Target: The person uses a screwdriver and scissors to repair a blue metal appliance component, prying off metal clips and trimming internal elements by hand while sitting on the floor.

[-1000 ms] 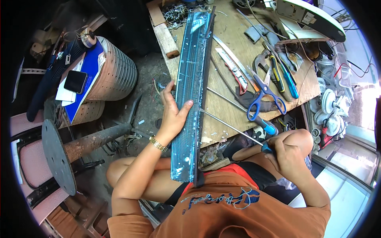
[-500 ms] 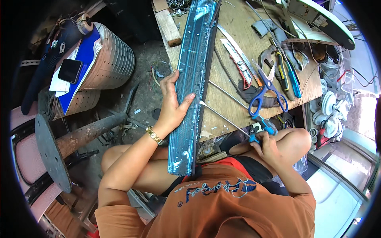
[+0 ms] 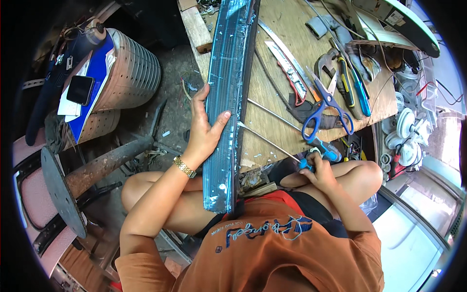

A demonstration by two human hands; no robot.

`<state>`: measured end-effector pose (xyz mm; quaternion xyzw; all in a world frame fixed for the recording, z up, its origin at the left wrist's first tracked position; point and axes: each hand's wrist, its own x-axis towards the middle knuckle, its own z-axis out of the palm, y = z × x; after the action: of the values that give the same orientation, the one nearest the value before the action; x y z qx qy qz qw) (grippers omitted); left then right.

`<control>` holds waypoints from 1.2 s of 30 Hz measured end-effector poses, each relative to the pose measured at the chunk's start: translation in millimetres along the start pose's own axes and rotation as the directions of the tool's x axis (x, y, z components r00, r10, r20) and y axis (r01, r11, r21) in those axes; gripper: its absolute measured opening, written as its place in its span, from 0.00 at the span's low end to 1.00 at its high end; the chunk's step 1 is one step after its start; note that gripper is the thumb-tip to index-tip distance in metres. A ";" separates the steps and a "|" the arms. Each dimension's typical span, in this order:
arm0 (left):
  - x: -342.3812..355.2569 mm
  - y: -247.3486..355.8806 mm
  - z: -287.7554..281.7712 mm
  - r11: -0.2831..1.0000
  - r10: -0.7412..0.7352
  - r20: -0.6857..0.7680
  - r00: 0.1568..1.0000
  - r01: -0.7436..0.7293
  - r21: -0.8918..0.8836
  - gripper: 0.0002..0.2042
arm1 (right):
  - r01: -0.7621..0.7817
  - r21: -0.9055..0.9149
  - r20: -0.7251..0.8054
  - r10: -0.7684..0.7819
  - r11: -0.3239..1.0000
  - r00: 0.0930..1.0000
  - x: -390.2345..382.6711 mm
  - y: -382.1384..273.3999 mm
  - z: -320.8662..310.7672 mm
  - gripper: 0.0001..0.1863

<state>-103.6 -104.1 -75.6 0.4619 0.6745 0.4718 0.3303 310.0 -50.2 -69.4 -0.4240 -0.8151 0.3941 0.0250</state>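
A long dark ribbed panel with shiny bluish film stands slantwise from the far edge of the view down to my lap. My left hand grips it, the thumb over its face and the fingers round its left edge. In my right hand is a screwdriver with a blue handle, its thin shaft reaching left to the panel's right edge. The tip is at that edge, and whether it goes under the film cannot be made out. Beside it lies a second blue-handled screwdriver, partly under blue scissors.
On the wooden table lie a red utility knife, a long curved blade, pliers and a clamp-like tool. A perforated metal drum with a phone stands left, near a round-plated metal stand.
The panel and my left hand have shifted slightly left. My right hand has moved a little left and up with the screwdriver, whose tip stays by the panel's edge.
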 end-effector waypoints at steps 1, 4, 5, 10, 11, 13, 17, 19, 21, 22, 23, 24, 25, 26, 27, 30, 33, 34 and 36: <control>-0.9 1.2 -0.3 1.000 -0.001 0.001 1.000 0.001 0.002 0.38 | -0.076 0.109 0.089 0.066 0.991 0.994 4.9 -1.5 -3.9 0.27; -2.5 8.8 1.5 1.000 -0.026 -0.003 1.000 0.026 0.009 0.37 | 0.016 0.235 0.118 -0.045 0.972 0.992 11.0 8.1 -8.2 0.23; -2.3 11.7 2.1 1.000 -0.012 -0.003 1.000 0.012 0.023 0.37 | 0.062 0.263 0.131 -0.099 0.963 0.986 11.2 11.6 -7.9 0.23; -1.4 12.5 -0.2 0.999 0.048 -0.077 0.996 -0.046 0.027 0.38 | -0.136 0.587 0.287 -0.049 0.798 0.957 15.6 13.3 -3.9 0.27; -1.7 12.6 -1.5 0.999 0.054 -0.075 0.996 -0.053 0.015 0.38 | -0.123 0.586 0.277 -0.055 0.801 0.959 19.1 14.3 -2.5 0.27; -2.0 11.5 -1.3 0.996 0.085 -0.076 0.993 -0.085 0.001 0.39 | -0.263 0.730 0.413 -0.100 0.631 0.905 28.2 21.9 -1.1 0.29; 4.5 24.2 3.8 0.995 0.050 -0.064 0.997 -0.055 -0.084 0.41 | -0.281 0.759 0.476 -0.207 0.587 0.855 29.8 25.2 -12.4 0.33; 8.1 21.5 8.0 0.999 -0.036 -0.098 0.995 0.036 0.003 0.42 | -0.236 0.704 0.471 -0.192 0.670 0.861 32.2 22.7 -17.7 0.30; 6.8 16.6 3.5 0.975 -0.222 -0.100 0.970 0.223 -0.001 0.42 | -0.094 0.316 0.387 -0.038 0.944 0.921 17.8 0.8 -27.1 0.28; 6.4 17.6 -1.1 0.971 -0.239 -0.097 0.966 0.237 -0.036 0.40 | 0.130 -0.017 0.213 -0.123 0.991 0.969 7.8 -13.9 -38.9 0.26; 0.5 16.2 -8.7 0.962 -0.270 -0.096 0.958 0.265 -0.061 0.38 | 0.124 -0.156 0.176 -0.096 0.980 0.980 -3.1 -38.4 -60.4 0.24; -5.3 14.8 -14.5 0.963 -0.269 -0.099 0.958 0.265 -0.045 0.38 | 0.105 -0.287 0.132 -0.069 0.952 0.989 -17.9 -63.8 -87.7 0.23; -5.0 17.2 -17.2 0.973 -0.230 -0.144 0.963 0.232 0.003 0.36 | 0.109 -0.399 0.076 -0.086 0.911 0.993 -34.4 -78.1 -117.5 0.20; -3.7 21.2 -23.6 0.977 -0.188 -0.191 0.964 0.203 0.062 0.34 | 0.076 -0.411 -0.038 -0.100 0.908 0.994 -45.8 -82.6 -136.9 0.19; -1.2 28.3 -16.5 0.979 -0.182 -0.169 0.969 0.194 0.057 0.34 | -0.063 -0.385 -0.127 0.014 0.921 0.992 -56.1 -75.3 -145.7 0.20; 8.0 39.9 -18.7 0.987 -0.158 -0.169 0.973 0.152 -0.050 0.31 | 0.058 -0.287 -0.413 -0.178 0.956 0.893 -35.1 -59.5 -114.0 0.25; 14.5 74.0 -19.3 0.961 -0.099 -0.158 0.983 0.053 -0.273 0.27 | 0.181 -0.336 -0.444 -0.325 0.924 0.835 -1.6 -41.0 -70.8 0.31; 15.8 87.2 -26.8 0.968 -0.053 -0.189 0.980 0.004 -0.250 0.27 | 0.136 -0.372 -0.441 -0.304 0.918 0.844 5.1 -45.9 -60.5 0.32; 15.2 114.9 -37.7 0.913 -0.057 -0.209 0.976 -0.034 -0.406 0.21 | 0.045 -0.453 -0.451 -0.272 0.890 0.850 11.7 -44.4 -49.7 0.29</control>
<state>-106.4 -87.6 45.1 0.3249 0.5962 0.6473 0.3465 291.3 -25.7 -9.2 -0.4364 -0.8788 0.0785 0.1764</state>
